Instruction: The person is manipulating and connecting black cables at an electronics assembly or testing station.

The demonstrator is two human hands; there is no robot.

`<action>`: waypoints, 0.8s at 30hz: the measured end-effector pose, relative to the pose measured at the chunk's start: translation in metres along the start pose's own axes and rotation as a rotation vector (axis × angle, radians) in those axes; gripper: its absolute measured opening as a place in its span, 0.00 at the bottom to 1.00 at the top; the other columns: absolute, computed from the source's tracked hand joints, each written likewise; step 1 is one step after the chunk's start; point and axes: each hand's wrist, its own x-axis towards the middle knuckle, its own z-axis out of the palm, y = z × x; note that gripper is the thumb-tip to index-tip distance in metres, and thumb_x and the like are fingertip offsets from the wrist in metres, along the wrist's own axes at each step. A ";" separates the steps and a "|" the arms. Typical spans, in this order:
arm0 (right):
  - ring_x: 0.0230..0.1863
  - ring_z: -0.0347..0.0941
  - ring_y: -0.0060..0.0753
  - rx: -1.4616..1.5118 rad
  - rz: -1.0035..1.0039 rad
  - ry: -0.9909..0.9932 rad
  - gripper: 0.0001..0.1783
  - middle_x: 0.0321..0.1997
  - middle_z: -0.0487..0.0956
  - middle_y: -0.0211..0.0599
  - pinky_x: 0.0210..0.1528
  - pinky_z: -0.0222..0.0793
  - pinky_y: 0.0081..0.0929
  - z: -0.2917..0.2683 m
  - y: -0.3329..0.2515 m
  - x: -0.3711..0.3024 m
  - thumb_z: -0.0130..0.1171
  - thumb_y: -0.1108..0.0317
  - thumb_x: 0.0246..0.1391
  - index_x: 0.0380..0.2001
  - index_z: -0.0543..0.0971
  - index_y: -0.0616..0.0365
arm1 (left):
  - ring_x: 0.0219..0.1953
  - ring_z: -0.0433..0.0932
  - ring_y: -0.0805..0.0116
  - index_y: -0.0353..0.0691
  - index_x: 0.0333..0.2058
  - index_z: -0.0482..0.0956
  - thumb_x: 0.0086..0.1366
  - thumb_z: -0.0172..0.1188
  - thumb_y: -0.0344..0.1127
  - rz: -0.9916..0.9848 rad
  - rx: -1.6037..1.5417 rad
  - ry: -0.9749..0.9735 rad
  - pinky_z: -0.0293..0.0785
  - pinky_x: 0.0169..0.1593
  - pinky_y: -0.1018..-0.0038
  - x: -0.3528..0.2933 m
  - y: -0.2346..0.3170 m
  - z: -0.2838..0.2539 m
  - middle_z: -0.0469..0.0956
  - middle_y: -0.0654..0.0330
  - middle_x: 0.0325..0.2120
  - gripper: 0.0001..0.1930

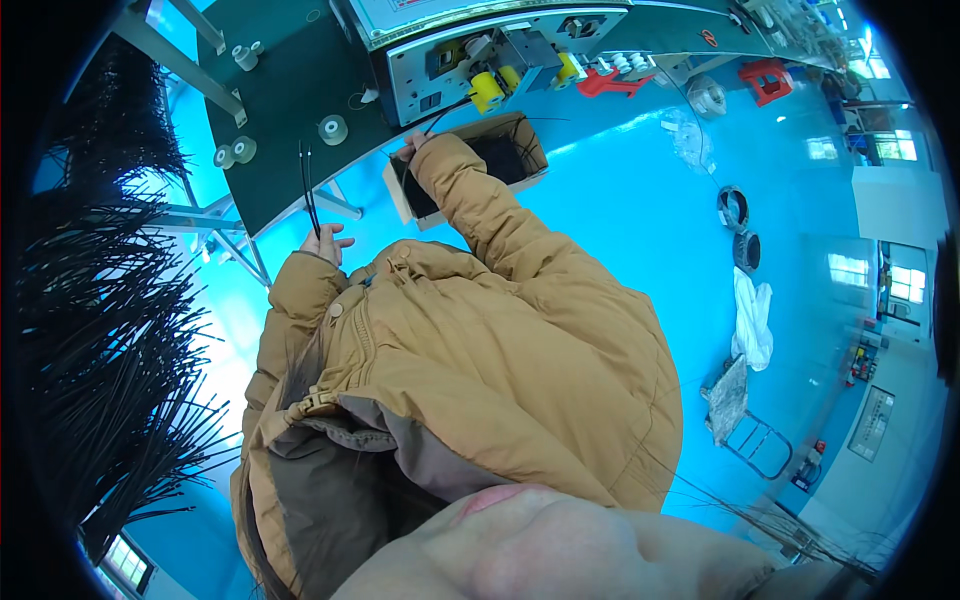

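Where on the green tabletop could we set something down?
The green tabletop is bare between the upper spools and the single spool, and between the lower spool pair and the black cables. It's crowded at the machine's yellow fittings.

A dark green tabletop (pixel 290 90) carries a boxy metal machine (pixel 412 84) and several pale spools (pixel 333 129).
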 end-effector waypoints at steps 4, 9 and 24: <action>0.28 0.63 0.28 -0.391 0.044 0.064 0.12 0.29 0.71 0.35 0.30 0.61 0.23 0.001 0.019 0.007 0.36 0.62 0.56 0.31 0.66 0.59 | 0.30 0.74 0.65 0.34 0.37 0.66 0.63 0.37 0.47 0.026 -0.017 0.029 0.65 0.37 0.72 -0.011 -0.004 -0.004 0.67 0.62 0.11 0.19; 0.27 0.68 0.28 -0.136 0.047 -0.026 0.14 0.28 0.75 0.38 0.31 0.64 0.22 -0.034 0.045 0.028 0.35 0.61 0.57 0.32 0.67 0.60 | 0.32 0.73 0.66 0.34 0.37 0.67 0.63 0.38 0.46 0.108 -0.023 0.025 0.65 0.39 0.73 -0.010 0.013 0.013 0.74 0.57 0.17 0.19; 0.30 0.70 0.44 -1.691 -0.789 -0.766 0.20 0.35 0.72 0.40 0.32 0.66 0.34 0.061 -0.020 -0.134 0.51 0.57 0.43 0.42 0.66 0.46 | 0.42 0.70 0.69 0.41 0.42 0.70 0.62 0.38 0.48 0.059 0.140 -0.138 0.65 0.40 0.73 0.020 0.018 0.029 0.72 0.48 0.36 0.20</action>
